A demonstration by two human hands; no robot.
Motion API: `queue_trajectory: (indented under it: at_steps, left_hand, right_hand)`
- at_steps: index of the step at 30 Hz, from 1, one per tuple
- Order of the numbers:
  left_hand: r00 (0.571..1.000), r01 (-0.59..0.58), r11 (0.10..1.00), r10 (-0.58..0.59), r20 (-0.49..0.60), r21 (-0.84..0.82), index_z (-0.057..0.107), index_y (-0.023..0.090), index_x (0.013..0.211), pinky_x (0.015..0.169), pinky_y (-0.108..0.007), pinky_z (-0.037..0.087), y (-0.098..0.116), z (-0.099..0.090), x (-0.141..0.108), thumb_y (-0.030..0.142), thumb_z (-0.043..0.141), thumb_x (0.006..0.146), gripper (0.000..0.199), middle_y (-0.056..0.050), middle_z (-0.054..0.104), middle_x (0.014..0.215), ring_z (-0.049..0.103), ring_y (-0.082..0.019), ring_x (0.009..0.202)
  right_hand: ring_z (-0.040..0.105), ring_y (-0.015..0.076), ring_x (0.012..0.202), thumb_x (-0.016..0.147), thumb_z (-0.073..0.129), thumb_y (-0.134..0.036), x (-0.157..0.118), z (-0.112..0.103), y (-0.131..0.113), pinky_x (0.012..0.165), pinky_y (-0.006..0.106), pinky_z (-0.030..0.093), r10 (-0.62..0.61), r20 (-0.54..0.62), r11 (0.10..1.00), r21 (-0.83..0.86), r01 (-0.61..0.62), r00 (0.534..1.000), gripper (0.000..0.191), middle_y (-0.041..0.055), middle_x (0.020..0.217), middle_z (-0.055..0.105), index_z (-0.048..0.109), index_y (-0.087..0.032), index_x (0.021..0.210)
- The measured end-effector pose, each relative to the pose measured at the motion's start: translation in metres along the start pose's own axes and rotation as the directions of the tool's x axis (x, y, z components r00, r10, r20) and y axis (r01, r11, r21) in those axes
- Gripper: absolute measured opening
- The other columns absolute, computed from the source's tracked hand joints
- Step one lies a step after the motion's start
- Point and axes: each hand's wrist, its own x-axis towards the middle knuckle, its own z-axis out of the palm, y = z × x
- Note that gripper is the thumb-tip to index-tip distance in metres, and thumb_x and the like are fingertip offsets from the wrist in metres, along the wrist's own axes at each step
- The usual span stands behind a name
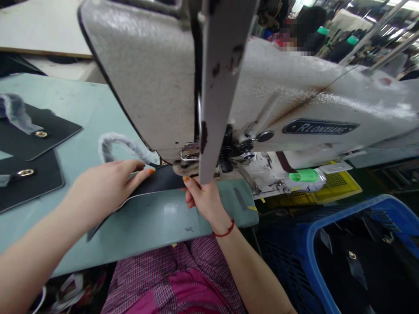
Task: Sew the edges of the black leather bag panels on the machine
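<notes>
A black leather panel with a pale edge lies on the sewing machine's table, its right end under the machine head. My left hand grips the panel's left part, thumb stretched along the top. With thumb and bent fingers, my right hand pinches the panel's near edge, close beside the needle area. A plastic-wrapped handle rises from the panel's far side, behind my left hand. The machine head and a grey upright bar hide the needle and presser foot.
More black panels with gold rings and wrapped handles lie on the table at left. A blue basket of black pieces stands at lower right, near a yellow crate. Behind the machine is a person with a blurred face.
</notes>
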Motion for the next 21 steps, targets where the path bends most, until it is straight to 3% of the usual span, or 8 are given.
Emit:
queue_trajectory:
  at_steps: [3,4,6,8,10,11,16,21]
  left_hand:
    - [0.975,-0.189,0.927,0.138,-0.175,-0.324,0.062,0.018,0.082,0.071,-0.028,0.044,0.024,0.015,-0.047,0.034,0.049,0.095,0.024,-0.005,0.065,0.080,0.060,-0.017,0.074]
    - [0.985,-0.173,0.835,0.141,-0.101,-0.523,0.060,0.019,0.077,0.064,-0.025,0.043,0.035,0.025,-0.060,0.031,0.049,0.095,0.025,-0.004,0.062,0.074,0.057,-0.014,0.068]
    - [0.987,0.122,0.575,0.012,0.157,-0.809,0.060,0.019,0.077,0.055,-0.023,0.039,0.054,0.050,-0.073,0.038,0.053,0.094,0.027,-0.001,0.056,0.068,0.050,-0.012,0.060]
    - [0.924,0.379,0.178,-0.130,0.360,-0.908,0.062,0.019,0.091,0.046,-0.021,0.029,0.066,0.072,-0.067,0.050,0.058,0.089,0.032,0.003,0.046,0.066,0.038,-0.010,0.052]
    - [0.863,0.452,-0.120,-0.191,0.467,-0.884,0.061,0.016,0.093,0.044,-0.020,0.021,0.070,0.084,-0.048,0.059,0.065,0.079,0.045,0.005,0.038,0.065,0.029,-0.008,0.051]
    - [0.844,0.461,-0.191,-0.207,0.494,-0.867,0.061,0.015,0.089,0.045,-0.019,0.020,0.069,0.086,-0.038,0.061,0.070,0.074,0.049,0.005,0.036,0.064,0.027,-0.007,0.052]
    - [0.762,0.542,-0.157,-0.323,0.561,-0.826,0.053,0.015,0.063,0.048,-0.020,0.026,0.061,0.080,-0.012,0.058,0.082,0.059,0.052,0.006,0.036,0.056,0.028,-0.008,0.054]
    - [0.730,0.614,-0.178,-0.244,0.639,-0.769,0.052,0.016,0.061,0.047,-0.021,0.025,0.056,0.080,-0.013,0.060,0.082,0.055,0.053,0.007,0.036,0.053,0.028,-0.008,0.052]
  right_hand:
    - [0.050,0.0074,0.039,0.091,0.053,-0.062,-0.001,0.000,-0.001,0.040,0.017,0.037,-0.004,-0.014,1.000,-0.017,0.004,1.000,0.053,-0.0030,0.050,0.054,0.053,-0.018,0.062]
    - [0.050,0.0075,0.039,0.091,0.053,-0.062,-0.001,0.000,-0.002,0.041,0.017,0.037,-0.008,-0.018,1.000,-0.024,0.008,1.000,0.053,-0.0031,0.050,0.054,0.053,-0.018,0.061]
    - [0.050,0.0074,0.040,0.092,0.052,-0.061,-0.002,0.000,-0.003,0.042,0.017,0.038,-0.021,-0.027,0.999,-0.038,0.019,0.999,0.054,-0.0032,0.051,0.054,0.053,-0.018,0.061]
    - [0.050,0.0074,0.040,0.093,0.052,-0.060,-0.002,0.001,-0.005,0.042,0.017,0.038,-0.029,-0.035,0.998,-0.057,0.027,0.999,0.054,-0.0033,0.050,0.053,0.052,-0.018,0.061]
    - [0.050,0.0075,0.040,0.093,0.052,-0.059,-0.003,0.001,-0.006,0.043,0.017,0.038,-0.041,-0.045,0.996,-0.086,0.037,0.998,0.053,-0.0034,0.050,0.053,0.052,-0.018,0.060]
    - [0.050,0.0077,0.040,0.094,0.052,-0.058,-0.003,0.002,-0.006,0.043,0.018,0.037,-0.048,-0.049,0.994,-0.100,0.043,0.998,0.052,-0.0035,0.049,0.052,0.052,-0.018,0.061]
    - [0.050,0.0083,0.043,0.095,0.052,-0.053,-0.005,0.003,-0.004,0.045,0.018,0.038,-0.060,-0.061,0.996,-0.064,0.057,0.996,0.046,-0.0033,0.052,0.052,0.057,-0.017,0.067]
    - [0.048,0.0081,0.046,0.093,0.055,-0.050,-0.008,0.002,0.000,0.045,0.018,0.037,-0.033,-0.043,0.998,0.057,0.036,0.999,0.039,-0.0041,0.055,0.051,0.060,-0.016,0.074]
